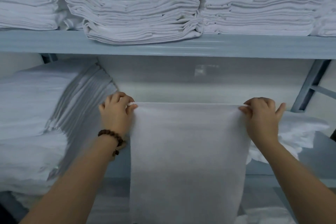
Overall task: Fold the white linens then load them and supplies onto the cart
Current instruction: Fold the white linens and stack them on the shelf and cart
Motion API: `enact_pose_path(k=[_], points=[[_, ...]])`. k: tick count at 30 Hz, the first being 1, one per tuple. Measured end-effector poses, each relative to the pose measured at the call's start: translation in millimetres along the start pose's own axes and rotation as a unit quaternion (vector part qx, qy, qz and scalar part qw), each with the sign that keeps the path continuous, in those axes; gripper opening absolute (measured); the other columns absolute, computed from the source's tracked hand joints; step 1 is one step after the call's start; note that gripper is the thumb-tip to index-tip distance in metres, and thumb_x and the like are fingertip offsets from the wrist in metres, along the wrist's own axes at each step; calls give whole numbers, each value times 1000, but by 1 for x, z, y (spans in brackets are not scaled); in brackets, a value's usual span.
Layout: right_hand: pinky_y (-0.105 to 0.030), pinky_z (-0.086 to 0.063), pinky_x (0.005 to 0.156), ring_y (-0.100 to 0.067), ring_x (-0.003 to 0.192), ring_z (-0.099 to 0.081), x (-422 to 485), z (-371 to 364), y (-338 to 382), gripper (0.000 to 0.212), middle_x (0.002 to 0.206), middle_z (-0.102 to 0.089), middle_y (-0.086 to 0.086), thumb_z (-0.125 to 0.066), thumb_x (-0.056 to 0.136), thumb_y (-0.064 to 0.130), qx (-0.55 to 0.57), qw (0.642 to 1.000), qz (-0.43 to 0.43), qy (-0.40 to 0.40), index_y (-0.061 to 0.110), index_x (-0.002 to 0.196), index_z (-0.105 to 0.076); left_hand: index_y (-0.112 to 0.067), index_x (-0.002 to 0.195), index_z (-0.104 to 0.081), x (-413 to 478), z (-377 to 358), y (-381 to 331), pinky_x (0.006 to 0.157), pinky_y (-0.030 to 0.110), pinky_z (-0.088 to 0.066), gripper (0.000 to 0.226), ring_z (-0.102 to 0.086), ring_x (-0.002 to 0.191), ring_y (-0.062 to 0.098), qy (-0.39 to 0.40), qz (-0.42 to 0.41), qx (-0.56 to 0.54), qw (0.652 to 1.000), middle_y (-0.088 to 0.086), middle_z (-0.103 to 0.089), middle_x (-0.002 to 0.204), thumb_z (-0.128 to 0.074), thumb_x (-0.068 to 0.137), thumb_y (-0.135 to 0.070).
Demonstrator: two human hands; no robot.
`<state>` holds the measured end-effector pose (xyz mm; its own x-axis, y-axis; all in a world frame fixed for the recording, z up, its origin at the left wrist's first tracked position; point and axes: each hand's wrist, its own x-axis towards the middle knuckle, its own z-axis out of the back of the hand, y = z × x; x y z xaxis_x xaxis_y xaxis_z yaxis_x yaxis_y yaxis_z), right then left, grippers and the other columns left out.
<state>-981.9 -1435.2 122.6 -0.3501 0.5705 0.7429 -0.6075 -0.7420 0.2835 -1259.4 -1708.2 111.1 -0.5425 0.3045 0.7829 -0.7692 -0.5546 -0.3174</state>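
A white towel (185, 151) hangs stretched flat in front of me, its top edge level between my hands. My left hand (116, 112), with a brown bead bracelet at the wrist, pinches the towel's top left corner. My right hand (260, 116) pinches the top right corner, the other fingers spread. The towel's lower end runs out of the bottom of the view. No cart is in view.
A grey-blue metal shelf (163, 46) crosses above my hands, bearing tall stacks of folded white linens (134, 5). A slanted stack of folded linens (45, 114) fills the lower shelf at left. Loose white cloth (294, 138) lies at right beside a shelf brace (309, 85).
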Motion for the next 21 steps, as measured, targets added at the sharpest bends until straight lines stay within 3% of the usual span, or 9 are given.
enact_pose_path(k=[8, 12, 15, 21], points=[[-62, 0, 112, -33, 109, -47, 19, -79, -19, 27, 86, -66, -11, -61, 90, 32, -68, 988, 48, 129, 5, 86, -65, -16, 95, -70, 1, -67, 35, 90, 38, -24, 17, -39, 119, 31, 148, 19, 68, 986, 2, -56, 122, -67, 87, -30], [-64, 0, 112, -31, 116, -43, 28, -134, -29, 16, 98, -66, -12, -53, 96, 19, -105, 976, 52, 184, 9, 96, -65, -17, 100, -68, 9, -106, 46, 93, 37, -22, 15, -34, 122, 29, 187, 32, 84, 978, 1, -53, 125, -64, 89, -26], [-67, 2, 111, -28, 126, -35, 35, -176, -37, 19, 112, -62, -8, -47, 97, 13, -141, 960, 52, 237, 15, 107, -63, -21, 107, -64, 14, -142, 54, 94, 38, -22, 16, -31, 122, 28, 223, 35, 123, 966, 0, -49, 127, -56, 94, -26], [-73, 2, 105, -27, 147, 0, 42, -274, -62, 36, 150, -29, -2, -38, 97, 16, -232, 919, 70, 311, 25, 131, -47, -24, 118, -54, 13, -237, 73, 105, 46, -22, 23, -30, 128, 28, 296, 30, 216, 930, -1, -44, 132, -41, 100, -29]])
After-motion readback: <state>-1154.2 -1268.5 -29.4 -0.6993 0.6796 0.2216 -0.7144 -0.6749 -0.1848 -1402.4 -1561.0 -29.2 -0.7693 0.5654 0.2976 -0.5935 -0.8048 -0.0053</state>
